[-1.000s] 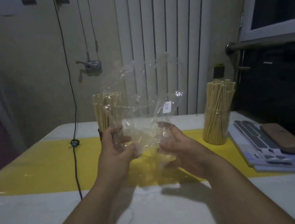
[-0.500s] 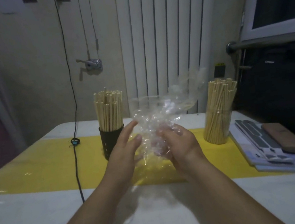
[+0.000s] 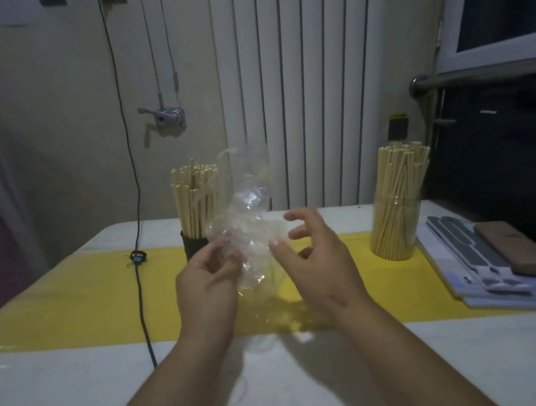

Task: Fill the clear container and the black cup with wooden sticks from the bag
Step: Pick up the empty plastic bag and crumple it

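White table (image 3: 64, 403), crumpled bag (image 3: 251, 239) in left hand (image 3: 208, 287); black case (image 3: 510, 151) lettering illegible.

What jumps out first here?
The crumpled clear bag, up mid-frame over the yellow strip: the left hand pinches it, and the right hand is spread open beside it. Behind, the black cup on the left and the clear container on the right each stand packed with upright sticks.
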